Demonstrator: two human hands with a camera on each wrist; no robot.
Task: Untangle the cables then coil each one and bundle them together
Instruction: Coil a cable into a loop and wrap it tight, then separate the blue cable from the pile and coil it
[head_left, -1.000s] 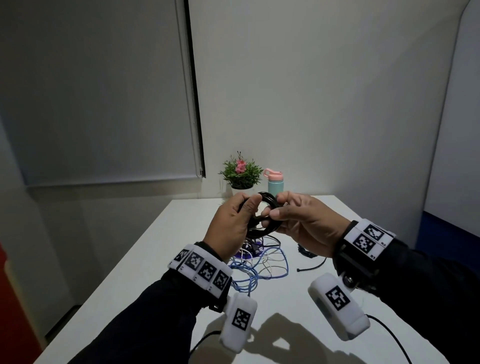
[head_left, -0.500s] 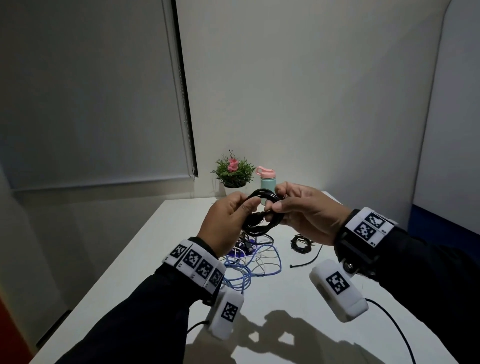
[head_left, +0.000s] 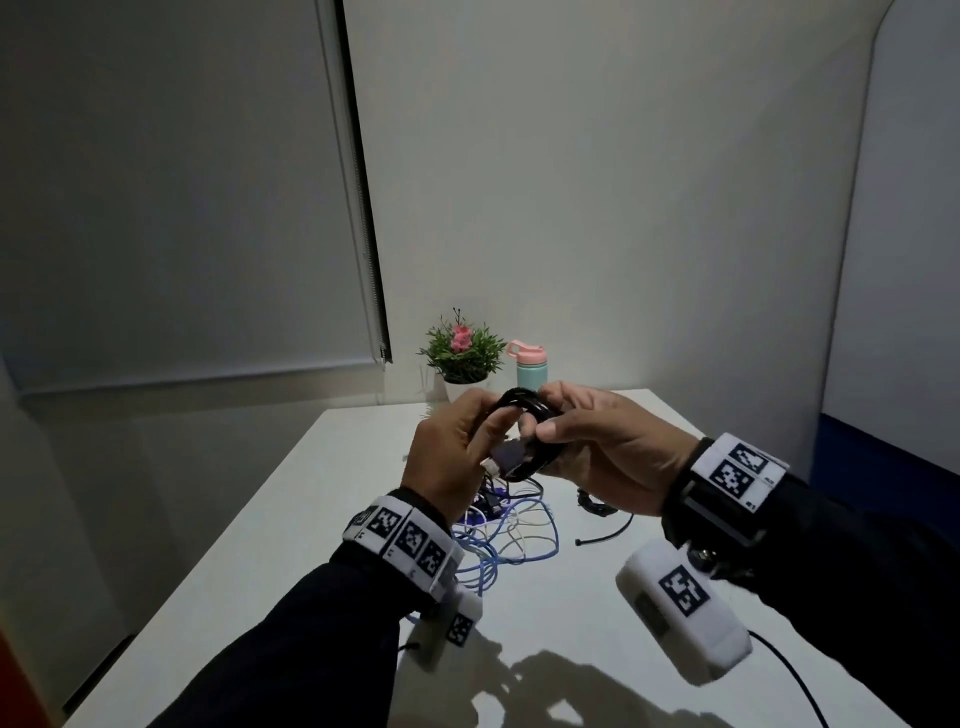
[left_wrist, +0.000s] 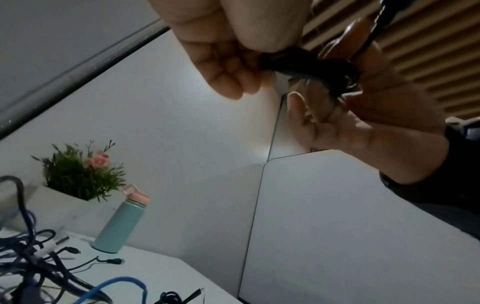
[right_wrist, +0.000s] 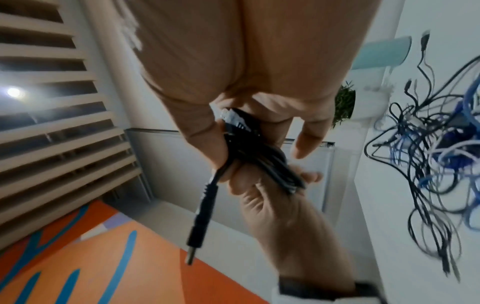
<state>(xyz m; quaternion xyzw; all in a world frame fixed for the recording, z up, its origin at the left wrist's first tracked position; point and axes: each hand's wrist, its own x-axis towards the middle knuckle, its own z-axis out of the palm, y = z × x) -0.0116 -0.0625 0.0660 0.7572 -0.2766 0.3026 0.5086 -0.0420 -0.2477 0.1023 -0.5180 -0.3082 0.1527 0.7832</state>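
Note:
A black cable coil (head_left: 535, 441) is held in the air above the table between both hands. My left hand (head_left: 493, 431) grips its left side, thumb over the loops, with a plug end (head_left: 506, 457) showing by the fingers. My right hand (head_left: 550, 415) pinches the right side of the coil. In the right wrist view the black cable coil (right_wrist: 259, 152) sits between both hands and a USB plug (right_wrist: 200, 226) hangs free below it. A tangle of blue, white and black cables (head_left: 509, 530) lies on the white table (head_left: 311, 493) under the hands.
A small black coiled cable (head_left: 597, 506) with a loose tail lies right of the tangle. A potted plant (head_left: 462, 353) and a teal bottle with a pink lid (head_left: 530, 369) stand at the table's far edge, against the wall. A partition stands on the right.
Both hands keep hold of the black coil. They have turned it a little, and a plug end now shows by the left fingers. The view has shifted slightly.

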